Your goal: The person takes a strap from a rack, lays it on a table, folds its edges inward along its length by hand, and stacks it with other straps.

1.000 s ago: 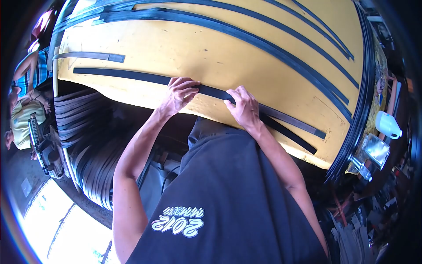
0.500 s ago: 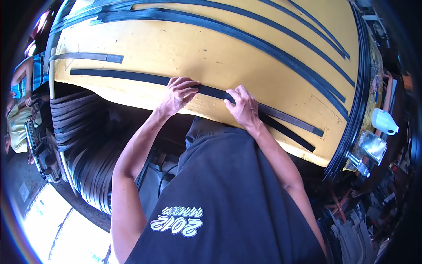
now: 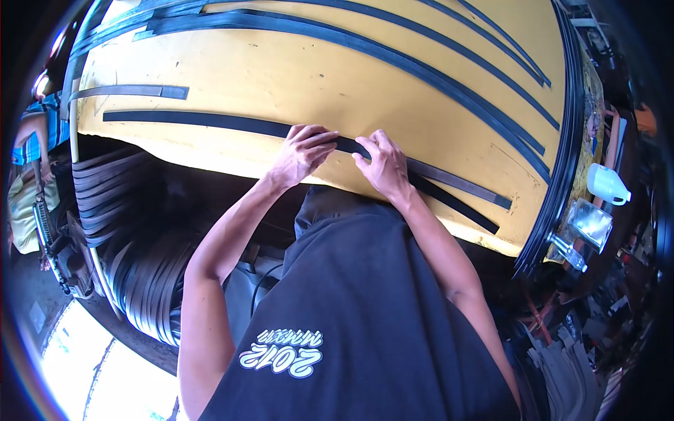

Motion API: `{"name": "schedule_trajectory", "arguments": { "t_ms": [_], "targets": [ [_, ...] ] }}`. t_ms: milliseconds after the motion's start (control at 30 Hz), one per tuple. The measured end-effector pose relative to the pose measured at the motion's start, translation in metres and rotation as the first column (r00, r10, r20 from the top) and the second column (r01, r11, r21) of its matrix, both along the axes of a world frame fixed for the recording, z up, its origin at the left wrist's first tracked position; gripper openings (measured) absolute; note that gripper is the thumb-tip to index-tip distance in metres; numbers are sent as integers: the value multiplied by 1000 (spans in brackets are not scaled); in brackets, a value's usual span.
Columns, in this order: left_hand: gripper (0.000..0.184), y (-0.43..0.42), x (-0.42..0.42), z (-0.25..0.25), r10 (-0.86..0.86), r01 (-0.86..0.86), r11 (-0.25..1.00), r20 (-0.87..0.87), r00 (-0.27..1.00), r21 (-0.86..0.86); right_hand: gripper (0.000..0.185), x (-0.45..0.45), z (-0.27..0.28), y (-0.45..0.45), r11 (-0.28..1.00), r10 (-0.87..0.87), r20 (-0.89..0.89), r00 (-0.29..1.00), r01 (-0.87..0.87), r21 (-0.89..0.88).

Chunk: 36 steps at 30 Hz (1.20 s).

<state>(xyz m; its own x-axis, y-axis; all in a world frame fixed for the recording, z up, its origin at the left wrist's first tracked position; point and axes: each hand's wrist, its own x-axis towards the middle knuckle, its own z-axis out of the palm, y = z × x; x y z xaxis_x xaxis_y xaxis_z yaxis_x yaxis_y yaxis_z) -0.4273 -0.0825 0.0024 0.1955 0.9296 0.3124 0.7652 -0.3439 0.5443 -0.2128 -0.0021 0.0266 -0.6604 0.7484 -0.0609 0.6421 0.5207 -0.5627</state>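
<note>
A dark flat strip [image 3: 196, 120] lies along the near edge of the yellow table [image 3: 281, 77]. My left hand [image 3: 307, 151] has its fingers closed on this strip near the middle of the table edge. Just right of it, my right hand [image 3: 381, 161] pinches the same strip, with a short stretch showing between the two hands. Beyond my right hand, a greyish strip [image 3: 463, 184] and a black strip end [image 3: 460, 209] spread apart. How the pieces meet under my fingers is hidden.
Several long strips [image 3: 421, 67] cross the far part of the table. A strip bundle [image 3: 567, 140] hangs over the right edge, beside a white jug [image 3: 608, 184], a metal tin [image 3: 590, 224] and a bottle [image 3: 567, 251]. More strips [image 3: 112, 189] hang at left, near a seated person [image 3: 31, 140].
My left hand has slid right along the strip, closer to my right hand. The view has shifted slightly, so the table and side objects appear a little further left.
</note>
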Motion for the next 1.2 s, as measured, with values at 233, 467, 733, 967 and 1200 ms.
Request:
{"name": "schedule_trajectory", "arguments": {
  "t_ms": [233,467,733,967,1200],
  "targets": [
    [24,0,10,-13,10,-11,998,25,1000,66,33,22,11,3,998,-4,-6,1000,3,-67],
    [26,-4,17,-7,62,-62,997,3,998,42,34,84,31,19,994,-41,24,999,44,-103],
    [24,1,35,2,168,-167,985,-26,985,32,32,94,14,22,997,-26,-49,998,22,-72],
    [24,12,45,9,108,-111,991,-47,993,-72,33,96,12,22,997,-2,-64,998,-4,-83],
    [22,14,38,7,27,-30,999,-77,997,-39,32,95,7,23,998,11,-55,998,-14,-62]
  ]
}}
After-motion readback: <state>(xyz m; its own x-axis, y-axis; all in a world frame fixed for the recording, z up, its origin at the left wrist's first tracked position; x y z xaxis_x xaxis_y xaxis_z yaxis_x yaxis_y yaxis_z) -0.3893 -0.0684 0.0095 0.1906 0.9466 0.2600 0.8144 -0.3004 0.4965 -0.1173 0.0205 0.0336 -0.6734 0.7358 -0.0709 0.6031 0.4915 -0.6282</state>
